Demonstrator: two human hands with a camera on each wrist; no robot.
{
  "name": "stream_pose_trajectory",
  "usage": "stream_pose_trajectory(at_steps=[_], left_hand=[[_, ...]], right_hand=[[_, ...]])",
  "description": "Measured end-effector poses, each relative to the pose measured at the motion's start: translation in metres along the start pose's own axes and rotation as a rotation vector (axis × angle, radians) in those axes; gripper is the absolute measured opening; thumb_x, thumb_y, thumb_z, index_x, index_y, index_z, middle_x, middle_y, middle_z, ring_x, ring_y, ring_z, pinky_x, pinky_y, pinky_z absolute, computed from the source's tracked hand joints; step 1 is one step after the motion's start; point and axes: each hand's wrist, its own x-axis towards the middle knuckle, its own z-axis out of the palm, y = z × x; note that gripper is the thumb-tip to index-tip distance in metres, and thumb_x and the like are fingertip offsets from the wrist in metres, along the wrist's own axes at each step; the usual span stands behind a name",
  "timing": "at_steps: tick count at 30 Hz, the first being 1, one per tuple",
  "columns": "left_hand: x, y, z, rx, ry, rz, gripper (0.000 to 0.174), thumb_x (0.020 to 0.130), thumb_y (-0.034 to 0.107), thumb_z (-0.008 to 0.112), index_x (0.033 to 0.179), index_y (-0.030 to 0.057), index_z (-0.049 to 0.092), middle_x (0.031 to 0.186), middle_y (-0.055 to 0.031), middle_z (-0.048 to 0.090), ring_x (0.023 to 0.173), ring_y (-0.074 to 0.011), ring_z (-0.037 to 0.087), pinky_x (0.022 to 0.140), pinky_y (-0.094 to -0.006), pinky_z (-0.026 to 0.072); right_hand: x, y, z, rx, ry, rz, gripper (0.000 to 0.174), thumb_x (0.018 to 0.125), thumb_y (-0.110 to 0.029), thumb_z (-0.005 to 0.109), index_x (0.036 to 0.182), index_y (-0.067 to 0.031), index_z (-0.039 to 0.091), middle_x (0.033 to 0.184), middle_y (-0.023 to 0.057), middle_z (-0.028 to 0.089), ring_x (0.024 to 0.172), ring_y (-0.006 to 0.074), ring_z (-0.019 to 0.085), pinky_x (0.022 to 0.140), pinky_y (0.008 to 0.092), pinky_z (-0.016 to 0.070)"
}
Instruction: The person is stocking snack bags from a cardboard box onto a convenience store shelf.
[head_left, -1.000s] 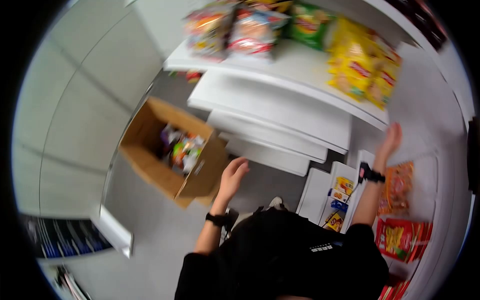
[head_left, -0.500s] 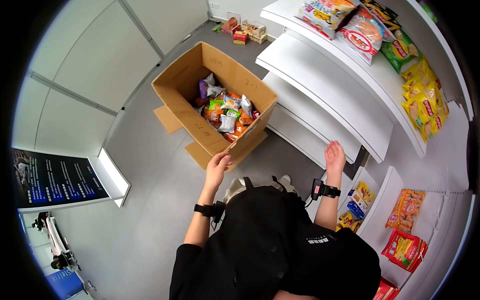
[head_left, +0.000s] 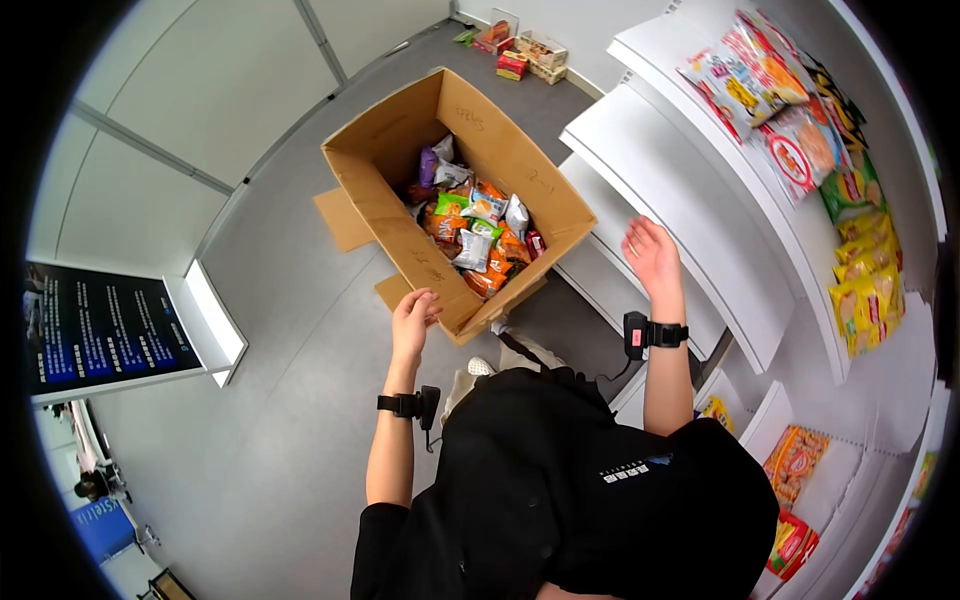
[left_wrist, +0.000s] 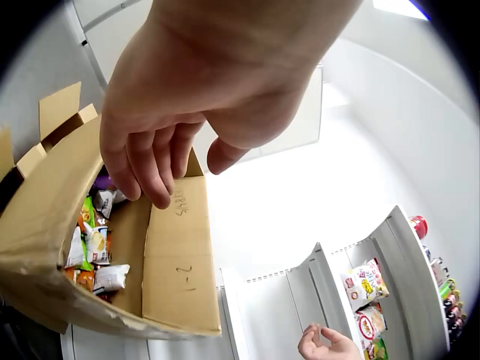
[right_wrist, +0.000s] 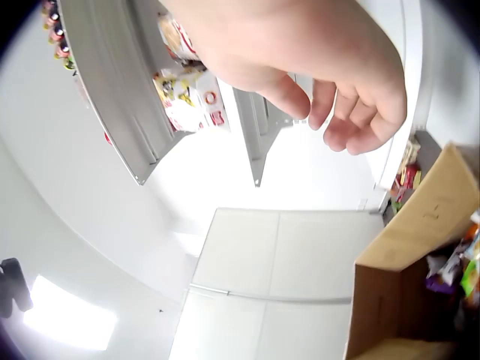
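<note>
A large open cardboard box (head_left: 375, 235) stands on the floor ahead, with snack bags (head_left: 470, 225) of several colours heaped inside. My left hand (head_left: 412, 322) hovers by the box's near left edge, its fingers loosely bent and holding nothing. In the left wrist view that hand (left_wrist: 202, 97) overlaps the box's opening. Off the box's right corner, beside the shelves, my right hand (head_left: 652, 255) is raised with nothing in it. Relaxed, slightly bent fingers (right_wrist: 375, 120) show in the right wrist view.
White shelves (head_left: 680, 190) line the right side; the upper one bears chip bags (head_left: 800, 150) and yellow bags (head_left: 868, 290). Lower right are an orange bag (head_left: 797, 462) and red packs (head_left: 790, 545). Small cartons (head_left: 540, 55) sit by the far wall. A dark panel (head_left: 105, 335) is at left.
The head view has swung toward the box, which now appears nearer and more central. The right hand has come in from the right toward the box; the left hand is now close to its edge.
</note>
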Motion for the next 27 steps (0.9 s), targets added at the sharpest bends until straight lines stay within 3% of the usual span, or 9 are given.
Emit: stream_pose_trajectory(at_steps=[4,12,17,18,22,23,25,27], left_hand=[[0.045,0.018,-0.014,-0.047,0.051,-0.046,0.032,0.091,0.024,0.05,0.113,0.0008,0.054,0.106,-0.01,0.062,0.086,-0.0174,0.062,0.074,-0.0282,0.0483],[0.127,0.021,-0.017,-0.092,0.114,-0.273,0.039,0.091,0.03,0.048,0.116,-0.0001,0.051,0.105,-0.0144,0.062,0.078,-0.019,0.064,0.067,-0.0284,0.0511],[0.146,0.028,-0.019,-0.043,0.17,-0.35,0.037,0.091,0.032,0.047,0.108,0.0014,0.058,0.081,-0.0122,0.067,0.056,-0.0156,0.062,0.049,-0.0235,0.0483],[0.148,0.029,-0.02,-0.044,0.189,-0.364,0.037,0.091,0.032,0.047,0.106,0.0012,0.059,0.077,-0.0119,0.066,0.052,-0.0149,0.06,0.047,-0.0232,0.0471],[0.154,0.03,-0.019,-0.022,0.235,-0.431,0.038,0.09,0.035,0.047,0.1,0.0013,0.062,0.064,-0.0097,0.064,0.04,-0.012,0.053,0.04,-0.022,0.0417],[0.156,0.034,-0.021,-0.004,0.247,-0.445,0.039,0.09,0.036,0.047,0.099,0.0016,0.062,0.062,-0.0089,0.063,0.038,-0.0113,0.051,0.038,-0.0218,0.0402],[0.16,0.034,-0.017,0.004,0.282,-0.469,0.039,0.09,0.036,0.047,0.097,0.0008,0.062,0.059,-0.0096,0.062,0.036,-0.0116,0.05,0.036,-0.0222,0.039],[0.16,0.035,-0.014,0.007,0.305,-0.491,0.039,0.09,0.036,0.047,0.095,-0.0004,0.062,0.057,-0.0106,0.061,0.034,-0.0121,0.049,0.035,-0.0224,0.0385]], right_hand=[[0.067,0.009,0.071,0.095,-0.205,0.275,0.021,0.083,-0.015,0.057,0.099,-0.0013,0.054,0.103,0.0115,0.057,0.094,0.0217,0.054,0.087,0.0383,0.0452],[0.205,0.078,0.137,-0.054,-0.177,0.624,0.024,0.083,-0.018,0.056,0.101,-0.0028,0.055,0.107,0.0126,0.056,0.102,0.0259,0.052,0.092,0.0489,0.0427],[0.265,0.143,0.118,-0.218,-0.009,0.845,0.039,0.082,-0.024,0.056,0.115,-0.0047,0.049,0.126,0.0137,0.041,0.116,0.0284,0.041,0.089,0.0634,0.0378],[0.276,0.158,0.108,-0.227,0.025,0.888,0.047,0.082,-0.025,0.055,0.123,-0.0058,0.043,0.133,0.0148,0.032,0.12,0.0306,0.036,0.09,0.0688,0.0323],[0.298,0.213,0.069,-0.2,0.359,1.018,0.049,0.086,-0.023,0.051,0.129,-0.0071,0.036,0.136,0.0161,0.029,0.127,0.0302,0.03,0.095,0.0681,0.0275],[0.314,0.255,0.026,-0.168,0.395,1.03,0.053,0.083,-0.026,0.052,0.131,-0.0124,0.035,0.137,0.0135,0.026,0.121,0.0445,0.029,0.082,0.0775,0.0287],[0.312,0.296,-0.006,-0.224,0.398,1.027,0.047,0.085,-0.026,0.05,0.128,-0.0157,0.036,0.137,0.0119,0.026,0.116,0.0481,0.031,0.076,0.0795,0.0307],[0.302,0.323,-0.01,-0.235,0.516,1.052,0.048,0.088,-0.022,0.05,0.132,-0.0159,0.032,0.133,0.0134,0.032,0.117,0.0423,0.032,0.086,0.0741,0.0301]])
